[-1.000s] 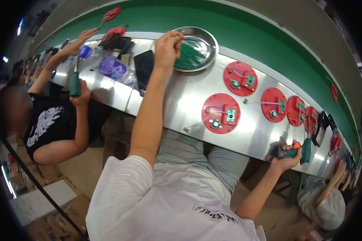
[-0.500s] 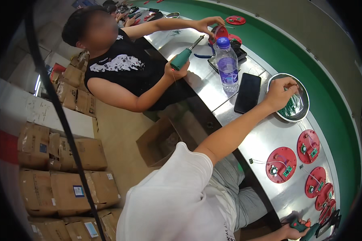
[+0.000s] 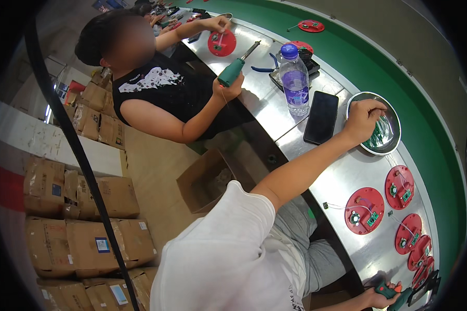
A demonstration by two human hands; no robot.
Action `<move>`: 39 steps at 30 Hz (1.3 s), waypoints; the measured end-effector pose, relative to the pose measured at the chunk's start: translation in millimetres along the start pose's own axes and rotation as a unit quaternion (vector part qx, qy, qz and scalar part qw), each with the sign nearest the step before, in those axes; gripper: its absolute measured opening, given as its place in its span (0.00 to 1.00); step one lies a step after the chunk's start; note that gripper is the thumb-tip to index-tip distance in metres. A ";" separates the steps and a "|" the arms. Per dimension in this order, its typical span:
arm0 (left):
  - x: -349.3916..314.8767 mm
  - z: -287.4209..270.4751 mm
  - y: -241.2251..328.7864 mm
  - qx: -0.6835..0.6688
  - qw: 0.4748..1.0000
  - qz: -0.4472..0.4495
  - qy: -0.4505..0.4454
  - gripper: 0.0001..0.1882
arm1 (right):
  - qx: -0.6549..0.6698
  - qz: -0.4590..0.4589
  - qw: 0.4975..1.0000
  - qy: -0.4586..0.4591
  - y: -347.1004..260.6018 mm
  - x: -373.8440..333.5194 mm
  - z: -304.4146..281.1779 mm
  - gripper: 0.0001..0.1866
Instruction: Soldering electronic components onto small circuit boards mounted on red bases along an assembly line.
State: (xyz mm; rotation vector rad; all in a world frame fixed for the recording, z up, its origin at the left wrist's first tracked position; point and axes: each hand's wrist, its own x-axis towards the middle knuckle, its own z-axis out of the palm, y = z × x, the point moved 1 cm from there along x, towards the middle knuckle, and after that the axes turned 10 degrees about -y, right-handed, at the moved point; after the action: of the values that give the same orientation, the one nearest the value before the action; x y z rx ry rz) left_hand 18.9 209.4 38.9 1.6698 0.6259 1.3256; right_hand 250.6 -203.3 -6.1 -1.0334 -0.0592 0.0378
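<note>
My left hand [image 3: 362, 122] is over a round metal bowl [image 3: 398, 136] that holds thin green wires [image 3: 380, 136]. Its thumb and fingers are curled together, but what they pinch, if anything, does not show. At the lower right, my right hand [image 3: 378, 299] is closed around a green soldering iron [image 3: 385, 289] with red parts; its tip cannot be made out. Between my hands lie several red round plates with small green circuit boards and thin leads: one nearer plate [image 3: 364, 211], another by the far edge [image 3: 399, 187], and a third [image 3: 408, 234] beside an overlapping pair.
A black phone [image 3: 321, 118] and a water bottle [image 3: 296, 83] stand left of the bowl. Blue-handled pliers [image 3: 264, 69] lie beyond. A co-worker [image 3: 155, 98] holds another green soldering iron [image 3: 231, 72] and a red plate [image 3: 222, 43]. A green strip [image 3: 368, 57] borders the metal table.
The co-worker's left hand has come left from beside the bottle, lifting a red plate. My left hand stays over the bowl, and my right hand keeps its grip.
</note>
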 end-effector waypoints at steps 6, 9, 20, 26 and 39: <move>0.8 6.1 -4.5 0.031 0.999 -0.041 -0.008 0.08 | -0.030 0.069 0.997 -0.025 -16.3 7.1 -32.6 0.23; 3.2 7.9 -21.2 0.063 0.997 -0.038 0.013 0.05 | -0.011 0.054 0.997 0.052 -11.5 -0.6 -27.6 0.20; -97.1 21.3 84.4 -0.006 0.972 -0.042 -0.230 0.05 | -0.031 0.027 0.976 -0.214 -17.0 -25.9 -7.2 0.21; -163.1 30.8 96.5 0.173 0.946 0.071 -0.263 0.08 | -0.096 -0.044 0.955 -0.278 -18.6 -39.0 -3.3 0.19; -190.3 41.8 73.8 0.224 0.949 0.081 -0.205 0.05 | -0.152 0.037 0.852 -0.500 -30.7 -113.8 8.5 0.17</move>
State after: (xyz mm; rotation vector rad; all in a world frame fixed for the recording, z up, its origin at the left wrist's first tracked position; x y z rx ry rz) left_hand -8.8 5.4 7.0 2.3301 0.5742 0.9354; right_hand 136.6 -218.5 21.1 -1.2376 -1.0066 0.6596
